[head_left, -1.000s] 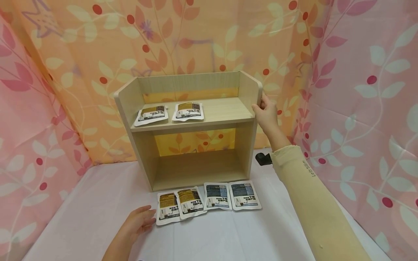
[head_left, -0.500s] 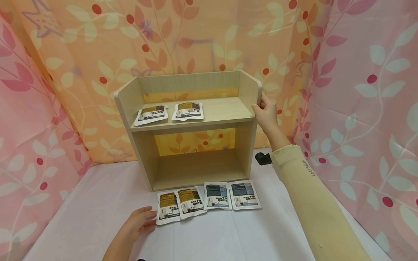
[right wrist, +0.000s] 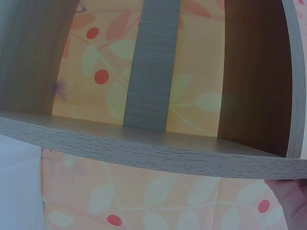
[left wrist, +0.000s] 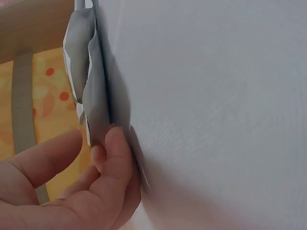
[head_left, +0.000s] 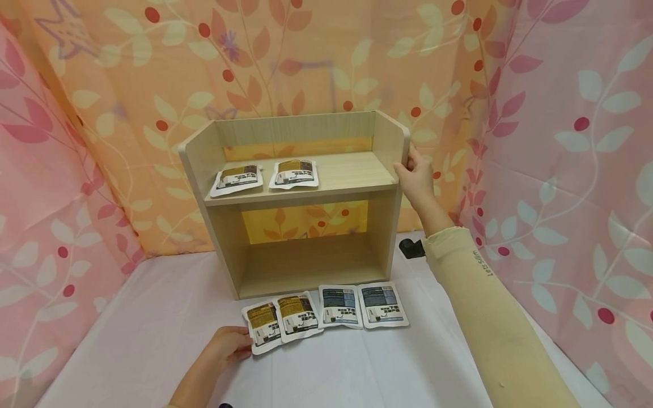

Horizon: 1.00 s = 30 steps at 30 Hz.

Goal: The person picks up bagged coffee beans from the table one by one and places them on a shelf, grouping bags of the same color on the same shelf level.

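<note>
My left hand [head_left: 224,348] is at the left edge of the leftmost gold-and-white pouch [head_left: 264,324]. In the left wrist view the fingertips touch the pouch's raised edge [left wrist: 99,103] from the table side, while the thumb [left wrist: 60,153] stands slightly apart from it. A second gold pouch [head_left: 298,317] overlaps the first. Two blue-and-white pouches [head_left: 339,306] lie to their right. My right hand [head_left: 415,174] grips the right side panel of a small wooden shelf [head_left: 301,195]; in the right wrist view only part of the hand [right wrist: 293,199] shows beneath the panel.
Two more gold pouches, a left one [head_left: 237,179] and a right one [head_left: 294,173], lie on the upper board. A black object [head_left: 411,248] sits beside the shelf on the white-covered table [head_left: 336,374]. Floral curtains [head_left: 301,56] enclose the back and sides.
My left hand has moved right against the leftmost gold pouch, which has turned slightly, its lower left corner shifting right. The right hand and the shelf stay in place.
</note>
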Each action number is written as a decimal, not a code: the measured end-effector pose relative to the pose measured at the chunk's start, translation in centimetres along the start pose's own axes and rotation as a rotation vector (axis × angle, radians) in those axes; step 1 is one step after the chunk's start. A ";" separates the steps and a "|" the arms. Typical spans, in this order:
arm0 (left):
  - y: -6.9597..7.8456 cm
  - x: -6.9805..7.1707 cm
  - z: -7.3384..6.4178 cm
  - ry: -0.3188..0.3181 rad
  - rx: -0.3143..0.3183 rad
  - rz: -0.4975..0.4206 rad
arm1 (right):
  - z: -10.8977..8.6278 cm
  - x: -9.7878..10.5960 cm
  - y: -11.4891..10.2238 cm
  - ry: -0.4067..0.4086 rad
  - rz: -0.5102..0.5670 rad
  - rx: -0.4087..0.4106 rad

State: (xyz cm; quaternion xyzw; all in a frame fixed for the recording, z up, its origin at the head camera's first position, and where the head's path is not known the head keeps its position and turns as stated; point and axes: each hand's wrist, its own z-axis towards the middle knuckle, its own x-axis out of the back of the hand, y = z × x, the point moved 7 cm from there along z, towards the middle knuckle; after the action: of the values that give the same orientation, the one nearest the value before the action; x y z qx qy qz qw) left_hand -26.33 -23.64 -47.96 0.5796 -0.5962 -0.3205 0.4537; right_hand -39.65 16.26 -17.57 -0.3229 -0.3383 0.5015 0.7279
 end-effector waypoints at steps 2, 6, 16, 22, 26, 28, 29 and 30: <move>-0.1 -0.1 0.1 0.008 0.010 0.002 | -0.6 0.0 -1.0 -0.006 0.001 -0.005; 0.0 -0.2 0.2 0.017 -0.001 -0.006 | -1.1 0.1 -2.0 -0.017 -0.001 -0.005; 0.4 -0.3 0.1 0.021 -0.004 0.000 | 0.4 0.1 0.9 0.009 -0.014 0.005; 0.4 -0.2 -0.1 0.032 -0.020 -0.033 | 0.7 0.0 1.5 0.016 -0.022 0.019; 0.5 0.2 -0.4 0.038 -0.048 -0.064 | 0.7 0.0 1.6 0.014 -0.014 0.014; 0.5 0.5 -0.5 0.044 -0.066 -0.084 | 0.8 0.0 1.7 0.015 -0.015 0.011; 0.6 0.7 -0.6 0.044 -0.076 -0.091 | 0.8 0.0 1.7 0.016 -0.018 0.012; 0.6 0.9 -0.7 0.045 -0.084 -0.098 | 0.8 0.0 1.7 0.017 -0.020 0.011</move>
State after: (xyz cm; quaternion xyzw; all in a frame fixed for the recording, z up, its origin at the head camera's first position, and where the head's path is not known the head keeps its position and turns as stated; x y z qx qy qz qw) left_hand -25.89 -24.32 -46.99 0.5955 -0.5428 -0.3538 0.4749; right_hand -41.17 16.84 -18.50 -0.3195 -0.3327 0.4932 0.7375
